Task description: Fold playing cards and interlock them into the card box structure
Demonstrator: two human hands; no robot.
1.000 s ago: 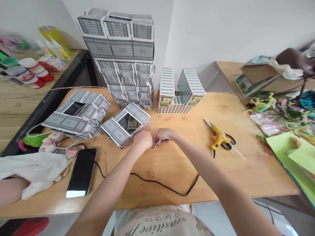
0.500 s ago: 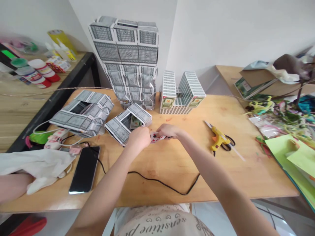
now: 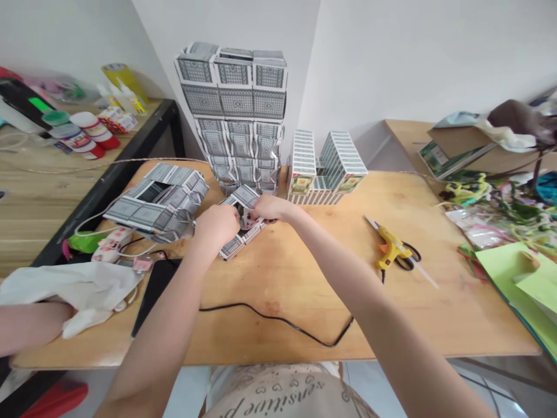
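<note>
A small open-centred frame of grey-patterned playing cards (image 3: 235,248) lies on the table in front of me. Over its opening, my left hand (image 3: 217,225) and my right hand (image 3: 270,208) are both closed on a playing card (image 3: 248,219) whose face has red and black marks. Fingers cover much of the card, so whether it is folded I cannot tell. Left of my left hand rests a larger card frame (image 3: 159,200) with a square hole. Right behind the small frame rises a tall card tower (image 3: 237,116).
A U-shaped card block (image 3: 326,168) stands behind my right hand. Rightward lie a yellow glue gun (image 3: 391,248), scissors (image 3: 409,258) and green paper (image 3: 505,267). A black cord (image 3: 274,316) crosses the front. At left are a phone (image 3: 152,296) and another person's arm (image 3: 35,328) with white cloth.
Both hands have moved left and away from me, carrying the playing card from beside the small frame to over its opening. The small frame sits turned and slightly shifted.
</note>
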